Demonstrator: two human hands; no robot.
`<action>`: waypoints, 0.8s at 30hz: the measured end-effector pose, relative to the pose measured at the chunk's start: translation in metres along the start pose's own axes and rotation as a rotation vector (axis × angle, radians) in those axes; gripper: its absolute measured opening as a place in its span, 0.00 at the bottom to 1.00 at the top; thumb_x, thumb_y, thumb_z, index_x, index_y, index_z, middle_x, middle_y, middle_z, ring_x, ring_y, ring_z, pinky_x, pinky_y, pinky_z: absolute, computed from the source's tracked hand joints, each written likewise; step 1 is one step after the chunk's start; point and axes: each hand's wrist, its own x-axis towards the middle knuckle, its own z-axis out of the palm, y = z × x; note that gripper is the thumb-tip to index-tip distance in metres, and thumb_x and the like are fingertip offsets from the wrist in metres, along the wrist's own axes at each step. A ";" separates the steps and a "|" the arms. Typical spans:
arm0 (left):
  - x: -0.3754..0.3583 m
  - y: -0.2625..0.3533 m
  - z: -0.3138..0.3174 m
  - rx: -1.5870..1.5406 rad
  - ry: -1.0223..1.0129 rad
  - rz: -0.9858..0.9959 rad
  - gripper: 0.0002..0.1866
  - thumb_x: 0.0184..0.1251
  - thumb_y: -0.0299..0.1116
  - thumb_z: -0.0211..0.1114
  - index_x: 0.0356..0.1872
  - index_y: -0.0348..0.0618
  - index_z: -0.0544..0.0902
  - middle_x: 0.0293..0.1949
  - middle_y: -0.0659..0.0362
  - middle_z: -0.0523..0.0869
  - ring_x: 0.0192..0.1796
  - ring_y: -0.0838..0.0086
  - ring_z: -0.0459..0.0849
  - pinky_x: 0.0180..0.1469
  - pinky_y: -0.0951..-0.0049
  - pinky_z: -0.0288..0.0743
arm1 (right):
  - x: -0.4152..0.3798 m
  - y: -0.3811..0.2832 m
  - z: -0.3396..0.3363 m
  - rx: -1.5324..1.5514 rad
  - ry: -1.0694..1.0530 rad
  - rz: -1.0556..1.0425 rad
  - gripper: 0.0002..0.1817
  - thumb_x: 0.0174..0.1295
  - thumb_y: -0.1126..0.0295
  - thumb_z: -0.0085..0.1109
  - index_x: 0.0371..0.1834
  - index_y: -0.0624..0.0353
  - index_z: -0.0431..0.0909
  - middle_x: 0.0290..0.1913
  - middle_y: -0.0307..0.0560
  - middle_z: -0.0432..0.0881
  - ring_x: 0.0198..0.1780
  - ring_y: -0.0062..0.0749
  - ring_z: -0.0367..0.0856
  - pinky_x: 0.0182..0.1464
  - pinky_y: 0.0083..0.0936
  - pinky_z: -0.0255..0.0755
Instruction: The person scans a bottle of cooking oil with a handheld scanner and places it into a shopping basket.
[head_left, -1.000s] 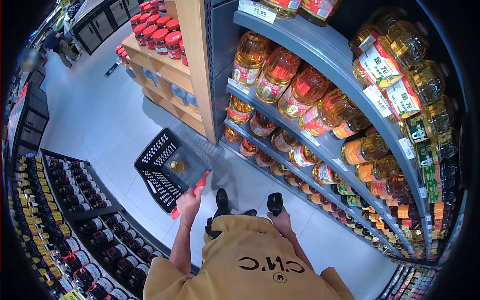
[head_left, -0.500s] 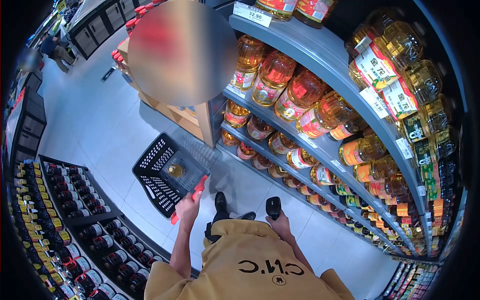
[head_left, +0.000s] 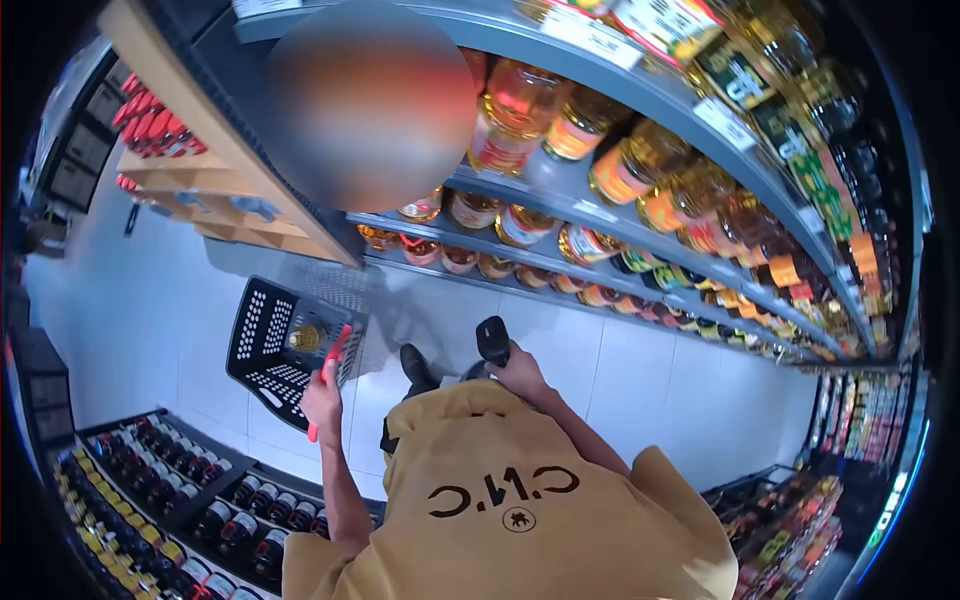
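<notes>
My left hand [head_left: 322, 400] is wrapped round the red handle [head_left: 338, 350] of a black perforated shopping basket [head_left: 262, 325]. One bottle of golden oil [head_left: 305, 337] is in the basket, seen from above. In front of my body, my right hand [head_left: 522, 372] grips a black handheld device [head_left: 492, 340] with a rounded, broad head. Its exact kind I cannot make out. Beyond that hand, shelves hold several rows of oil bottles [head_left: 520, 105], which neither hand touches.
A wooden display stand [head_left: 290, 215] with red-capped goods [head_left: 155, 125] borders the shelving [head_left: 480, 195]. Low racks of dark bottles [head_left: 235, 525] line the lower left. Pale floor tiles [head_left: 200, 340] run between the shelves. A blurred disc hides part of the upper shelves.
The view has turned and shifted, so the shelves and wooden stand appear in different places. The basket appears further left. Both hands keep their hold.
</notes>
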 end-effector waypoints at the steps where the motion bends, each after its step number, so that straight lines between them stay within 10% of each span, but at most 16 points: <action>1: 0.000 0.002 0.001 0.012 -0.001 -0.010 0.34 0.73 0.65 0.44 0.33 0.42 0.83 0.26 0.42 0.85 0.33 0.42 0.85 0.37 0.47 0.76 | -0.001 0.001 -0.002 0.015 -0.005 0.006 0.31 0.53 0.57 0.68 0.58 0.60 0.73 0.47 0.62 0.85 0.50 0.58 0.83 0.54 0.43 0.76; 24: -0.004 0.007 0.002 -0.001 -0.033 -0.062 0.38 0.71 0.68 0.42 0.44 0.43 0.87 0.31 0.46 0.88 0.39 0.48 0.87 0.44 0.51 0.76 | -0.006 0.065 -0.026 0.125 0.021 -0.004 0.30 0.55 0.55 0.66 0.56 0.62 0.72 0.45 0.63 0.85 0.50 0.59 0.83 0.54 0.45 0.76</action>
